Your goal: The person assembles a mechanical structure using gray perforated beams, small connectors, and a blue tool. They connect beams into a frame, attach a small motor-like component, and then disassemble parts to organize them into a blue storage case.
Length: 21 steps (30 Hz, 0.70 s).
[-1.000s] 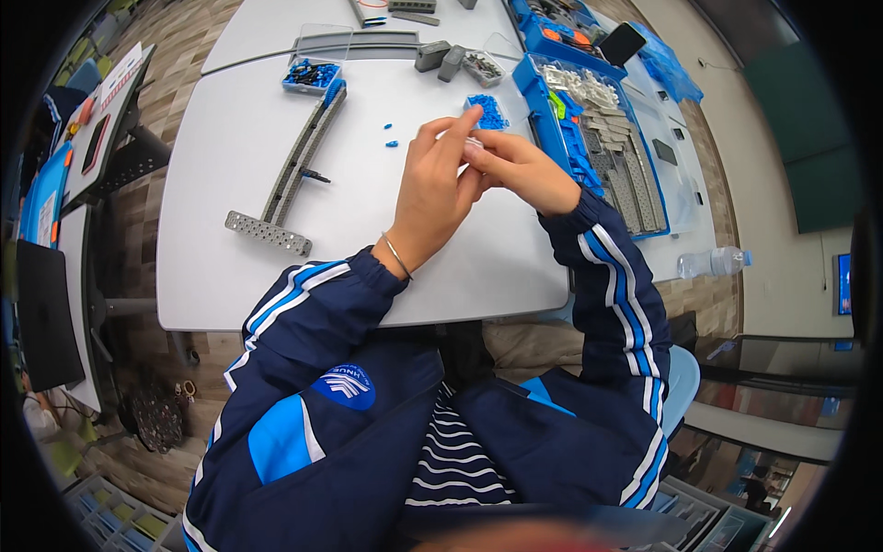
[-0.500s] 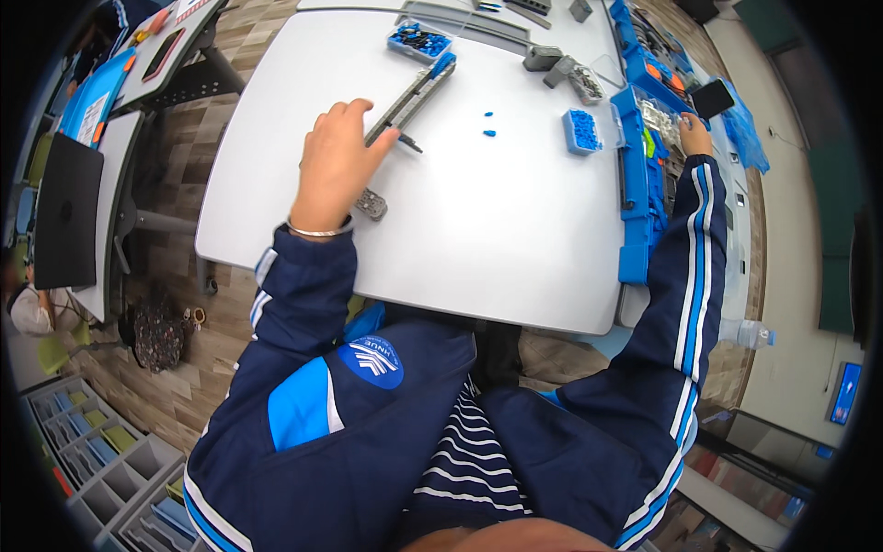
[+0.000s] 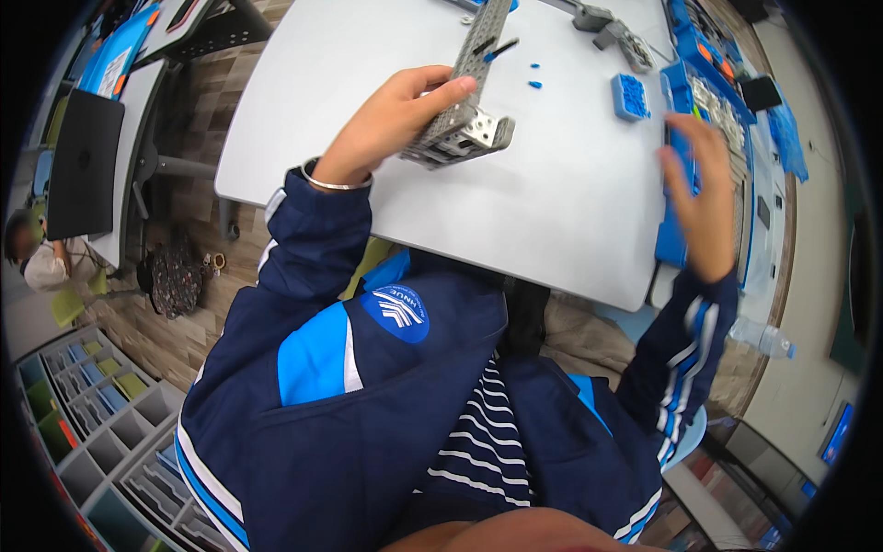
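Note:
My left hand (image 3: 391,120) is closed round a long grey perforated construction-kit beam assembly (image 3: 480,51), its thumb lying along one side. The lower end carries a broader holed block and is raised towards me over the white table (image 3: 533,193); a black-and-blue pin juts out of its side. My right hand (image 3: 705,198), thumb and fingers spread with nothing between them, hovers beside the front of the blue parts case (image 3: 672,235). Two small blue pegs (image 3: 534,85) lie to the right of the beam.
A small clear box of blue pegs (image 3: 631,97) stands near the table's right edge. Behind it are a box of grey pieces (image 3: 635,51) and a dark grey block (image 3: 591,17). A bottle (image 3: 763,338) lies at the right; a laptop (image 3: 85,166) stands on the left desk.
My left hand has taken hold of the beam assembly and lifted its near end. My right hand has come back from inside the case towards me, fingers spreading. The view has shifted.

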Motion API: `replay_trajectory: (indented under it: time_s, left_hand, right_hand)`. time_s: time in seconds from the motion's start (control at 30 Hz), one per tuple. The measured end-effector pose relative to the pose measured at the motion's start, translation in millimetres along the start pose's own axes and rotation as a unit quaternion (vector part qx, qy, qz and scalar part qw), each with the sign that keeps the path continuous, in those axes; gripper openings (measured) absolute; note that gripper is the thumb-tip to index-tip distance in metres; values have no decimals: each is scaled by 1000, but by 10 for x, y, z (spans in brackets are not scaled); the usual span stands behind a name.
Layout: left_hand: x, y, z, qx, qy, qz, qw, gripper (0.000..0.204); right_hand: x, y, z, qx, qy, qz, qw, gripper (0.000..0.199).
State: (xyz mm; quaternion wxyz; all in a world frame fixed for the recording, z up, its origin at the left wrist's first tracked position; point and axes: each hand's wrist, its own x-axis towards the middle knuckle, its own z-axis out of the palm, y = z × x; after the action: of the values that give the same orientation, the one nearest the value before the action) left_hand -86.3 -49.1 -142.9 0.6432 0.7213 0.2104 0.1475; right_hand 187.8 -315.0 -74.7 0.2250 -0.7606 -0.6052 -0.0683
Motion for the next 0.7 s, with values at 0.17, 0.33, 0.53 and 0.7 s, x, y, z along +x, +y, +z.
replay_trajectory:
  time_s: [0.17, 0.33, 0.53, 0.7]
  left_hand:
    - [-133, 144, 838, -242, -16, 20, 970, 47]
    - [-210, 79, 1286, -244, -27, 39, 969, 60]
    - [-127, -136, 1480, -115, 38, 215, 969, 80]
    - [-98, -310, 1492, -45, 21, 332, 942, 60]
  right_hand:
    - [-430, -1374, 461, 316, 38, 24, 948, 64]
    - [-566, -1408, 873, 226, 181, 44, 956, 53]
    - [-754, -1326, 1170, 282, 247, 112, 920, 41]
    - [-742, -1307, 1289, 249, 273, 122, 921, 38]
